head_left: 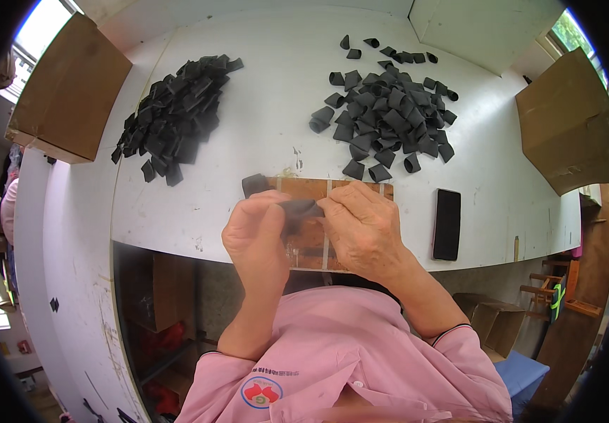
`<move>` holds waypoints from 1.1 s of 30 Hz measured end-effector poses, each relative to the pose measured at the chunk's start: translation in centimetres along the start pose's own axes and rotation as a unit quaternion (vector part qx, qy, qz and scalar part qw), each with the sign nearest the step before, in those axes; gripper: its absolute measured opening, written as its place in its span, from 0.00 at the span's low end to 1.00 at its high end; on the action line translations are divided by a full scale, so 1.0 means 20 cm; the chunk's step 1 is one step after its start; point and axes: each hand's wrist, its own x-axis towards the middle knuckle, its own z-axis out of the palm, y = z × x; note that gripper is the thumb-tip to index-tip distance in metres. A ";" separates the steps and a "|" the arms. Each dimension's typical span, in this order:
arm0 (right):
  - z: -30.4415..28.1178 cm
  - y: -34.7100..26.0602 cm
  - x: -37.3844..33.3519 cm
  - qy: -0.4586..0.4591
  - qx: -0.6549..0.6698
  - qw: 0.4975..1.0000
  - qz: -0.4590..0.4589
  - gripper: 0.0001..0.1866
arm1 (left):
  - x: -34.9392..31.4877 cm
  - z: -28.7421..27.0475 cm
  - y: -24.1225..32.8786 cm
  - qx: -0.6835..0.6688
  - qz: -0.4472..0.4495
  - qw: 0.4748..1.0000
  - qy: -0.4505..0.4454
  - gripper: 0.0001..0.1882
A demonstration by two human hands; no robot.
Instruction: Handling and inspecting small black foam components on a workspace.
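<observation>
My left hand point(253, 229) and my right hand point(364, 225) are close together in front of me, above a brown board point(310, 236) with pale strips at the table's front edge. Pinched between both hands is a small dark grey piece of soft material point(297, 208), which looks rolled or tube-shaped. Fingers hide its ends. A separate dark piece point(253, 185) lies on the table just beyond my left fingers. Further off at the left is a heap of flat black pieces point(174, 116). At the right, a heap of short, dark tube-like sleeves point(392, 113) is spread out.
The white table point(269, 106) carries a black phone point(446, 224) right of the board. Cardboard boxes stand at the left point(72, 84) and right point(568, 120) ends. Under the table are an open carton point(491, 321) and a shelf space. Another person point(10, 211) shows at the far left.
</observation>
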 end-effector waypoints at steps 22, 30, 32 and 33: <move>-0.03 0.02 0.04 -0.030 0.213 0.968 0.128 0.14 | 0.07 0.02 0.04 0.343 0.270 0.893 -0.107 0.06; 0.01 0.01 0.07 -0.015 0.082 0.996 0.022 0.10 | 0.01 -0.04 0.01 0.152 0.010 0.988 0.020 0.02; 0.00 0.01 0.06 -0.035 0.084 0.995 0.027 0.10 | 0.01 -0.06 -0.02 0.164 0.028 0.986 0.011 0.02; 0.00 0.02 0.05 -0.034 0.083 0.996 0.026 0.10 | 0.01 -0.06 -0.03 0.148 0.043 0.988 -0.008 0.02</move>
